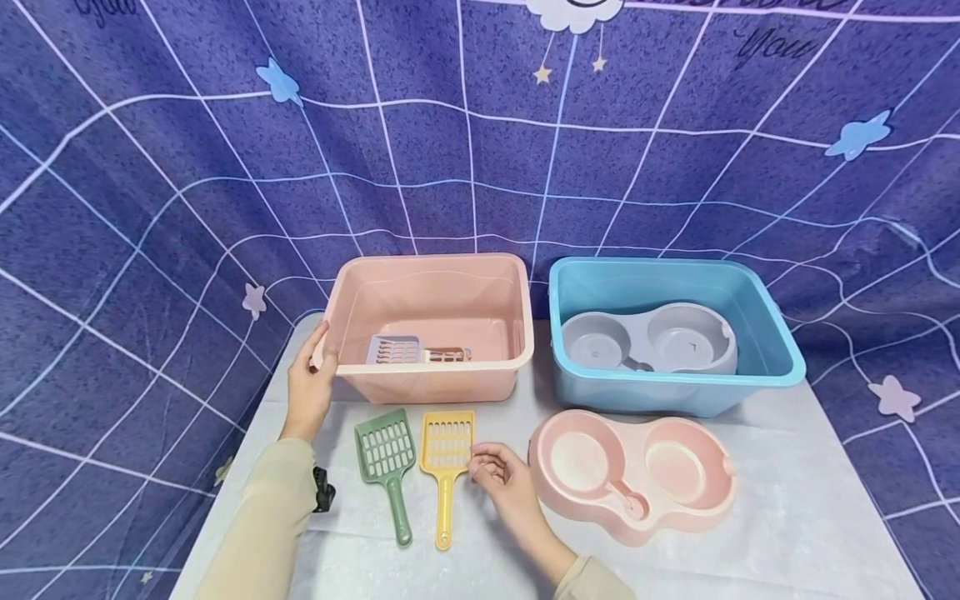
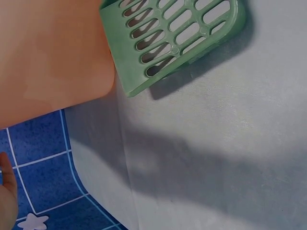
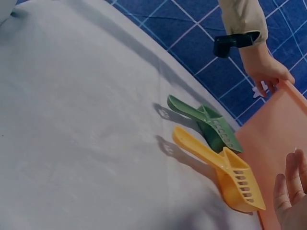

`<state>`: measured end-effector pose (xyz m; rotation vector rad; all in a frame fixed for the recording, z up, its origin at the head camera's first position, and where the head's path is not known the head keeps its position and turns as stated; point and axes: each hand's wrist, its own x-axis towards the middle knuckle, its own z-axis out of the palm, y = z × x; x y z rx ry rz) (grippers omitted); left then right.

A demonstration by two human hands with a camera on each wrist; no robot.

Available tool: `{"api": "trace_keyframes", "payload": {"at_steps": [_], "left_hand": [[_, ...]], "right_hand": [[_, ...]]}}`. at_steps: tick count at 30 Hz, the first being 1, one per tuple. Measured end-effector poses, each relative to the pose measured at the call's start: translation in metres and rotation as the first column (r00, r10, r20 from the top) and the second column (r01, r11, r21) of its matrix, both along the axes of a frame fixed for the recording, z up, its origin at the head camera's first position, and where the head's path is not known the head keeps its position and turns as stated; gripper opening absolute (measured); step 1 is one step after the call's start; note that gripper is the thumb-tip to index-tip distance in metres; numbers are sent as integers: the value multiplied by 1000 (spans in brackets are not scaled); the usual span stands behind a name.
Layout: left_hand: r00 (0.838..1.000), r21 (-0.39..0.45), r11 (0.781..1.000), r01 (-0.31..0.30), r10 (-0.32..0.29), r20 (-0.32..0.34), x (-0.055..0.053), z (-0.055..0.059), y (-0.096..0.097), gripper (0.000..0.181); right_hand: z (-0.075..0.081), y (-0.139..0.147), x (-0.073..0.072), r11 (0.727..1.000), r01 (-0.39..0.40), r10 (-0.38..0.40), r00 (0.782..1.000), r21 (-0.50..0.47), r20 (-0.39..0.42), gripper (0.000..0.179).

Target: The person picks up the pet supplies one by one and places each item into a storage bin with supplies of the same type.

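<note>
My left hand (image 1: pixel 309 392) grips the left front corner of a pink litter box (image 1: pixel 431 385), fingers at its rim. Inside that box lies a pale grey slotted litter scoop (image 1: pixel 395 349), with a brownish slotted piece beside it. My right hand (image 1: pixel 510 492) hovers just right of a yellow litter scoop (image 1: pixel 444 483), fingers loosely bent and holding nothing; the right wrist view shows the fingers apart from the scoop. To the left of the yellow scoop, a green litter scoop (image 1: pixel 390 467) lies with its handle toward me.
A blue litter box (image 1: pixel 675 392) stands at the back right, holding a grey double bowl (image 1: pixel 637 342). In front of it sits a pink double bowl (image 1: pixel 633 471), right of my right hand. A purple-blue grid-patterned cloth (image 1: pixel 480 150) hangs behind the grey-covered table (image 1: pixel 810 500).
</note>
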<state>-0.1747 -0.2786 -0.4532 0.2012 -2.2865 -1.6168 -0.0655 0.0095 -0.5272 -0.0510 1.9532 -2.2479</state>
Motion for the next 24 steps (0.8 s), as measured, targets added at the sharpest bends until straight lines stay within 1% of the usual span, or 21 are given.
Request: {"api": "trace_keyframes", "payload": {"at_steps": [2, 6, 8, 13, 15, 17, 21, 24], "left_hand": [[1000, 8, 1000, 1, -1, 1, 0, -1, 0, 47], [1000, 14, 1000, -3, 3, 3, -1, -1, -1, 47], [1000, 14, 1000, -6, 6, 2, -1, -1, 0, 46], [1000, 13, 1000, -11, 11, 4, -1, -2, 0, 46], [1000, 12, 1000, -12, 12, 7, -1, -1, 0, 46], [1000, 8, 1000, -12, 12, 9, -1, -1, 1, 46], [1000, -1, 1000, -6, 6, 4, 1, 0, 1, 47], [1000, -10, 1000, -7, 7, 3, 1, 1, 1, 46]], "right_hand": [[-4, -1, 1, 1000, 0, 0, 1000, 13, 8, 34], [-9, -1, 2, 1000, -4, 4, 999, 2, 40, 34], [-5, -1, 4, 1000, -5, 4, 998, 5, 59, 31], [11, -2, 10, 999, 3, -5, 997, 33, 81, 29], [10, -2, 11, 999, 6, -9, 996, 35, 91, 29], [3, -2, 12, 1000, 5, -7, 994, 23, 105, 29], [-21, -4, 11, 1000, 5, -4, 991, -8, 133, 29], [-34, -6, 12, 1000, 2, -3, 990, 10, 144, 30]]}}
